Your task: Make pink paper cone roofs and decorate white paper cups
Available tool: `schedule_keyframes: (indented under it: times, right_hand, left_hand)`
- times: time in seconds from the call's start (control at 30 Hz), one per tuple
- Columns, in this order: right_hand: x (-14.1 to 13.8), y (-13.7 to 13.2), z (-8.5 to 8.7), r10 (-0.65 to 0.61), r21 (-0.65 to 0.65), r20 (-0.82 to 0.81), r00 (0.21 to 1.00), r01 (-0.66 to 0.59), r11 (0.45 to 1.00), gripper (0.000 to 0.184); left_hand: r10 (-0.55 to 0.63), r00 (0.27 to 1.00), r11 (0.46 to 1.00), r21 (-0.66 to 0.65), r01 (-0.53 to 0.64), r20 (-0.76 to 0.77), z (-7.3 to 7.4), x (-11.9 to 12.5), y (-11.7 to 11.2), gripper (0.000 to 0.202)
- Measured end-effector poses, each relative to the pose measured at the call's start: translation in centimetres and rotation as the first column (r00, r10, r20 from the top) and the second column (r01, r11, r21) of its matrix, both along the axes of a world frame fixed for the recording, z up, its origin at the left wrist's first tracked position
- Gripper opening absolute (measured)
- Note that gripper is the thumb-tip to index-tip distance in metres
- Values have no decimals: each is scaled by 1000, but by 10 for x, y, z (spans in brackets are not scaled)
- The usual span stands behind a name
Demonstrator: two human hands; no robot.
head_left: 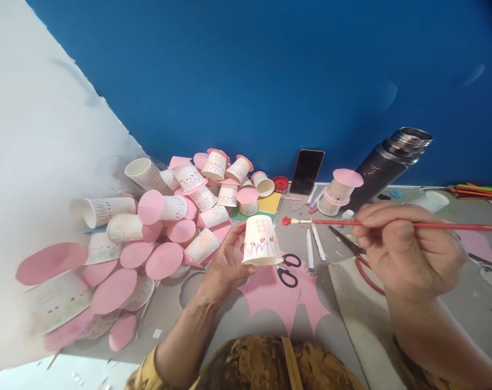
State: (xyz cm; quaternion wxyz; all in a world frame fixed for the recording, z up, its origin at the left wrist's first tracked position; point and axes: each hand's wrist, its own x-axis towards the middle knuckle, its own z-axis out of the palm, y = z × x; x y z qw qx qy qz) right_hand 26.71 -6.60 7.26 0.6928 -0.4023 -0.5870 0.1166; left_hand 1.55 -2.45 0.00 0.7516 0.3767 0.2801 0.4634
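Observation:
My left hand [223, 265] grips a white paper cup [263, 238], held upside down with its wide rim low. On its side are a drawn window, red dots and a purple zigzag line. My right hand [408, 249] is closed round a red-handled paintbrush [335, 222]. The brush's tip, loaded with red paint, points left and is a short way right of the cup, not touching it. Below the cup lie scissors [288, 270] with black handles on a pink paper scrap [270, 292]. A small pot of red paint [280, 183] stands at the back.
Many decorated cups with pink paper discs [164, 260] are heaped on the left, near a stack of plain cups [144, 176]. A phone [307, 171] leans on the blue wall. A dark flask [387, 168], markers [310, 249] and red-handled scissors [367, 273] are on the right.

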Motion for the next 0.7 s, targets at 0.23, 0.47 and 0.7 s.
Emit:
schedule_keyframes:
  times: [0.23,0.47,0.7]
  right_hand:
    - [3,5,6,-72,29,-95,993,75,997,18]
    - [20,-5,-7,48,-229,-357,933,-137,964,16]
    - [33,-8,-64,-56,-371,-727,685,-322,871,28]
  left_hand:
    - [109,993,981,168,-99,-51,-11,2,5,77]
    - [139,984,950,297,-101,-107,-11,0,5,73]
    - [392,826,835,533,-135,-405,-18,2,3,68]
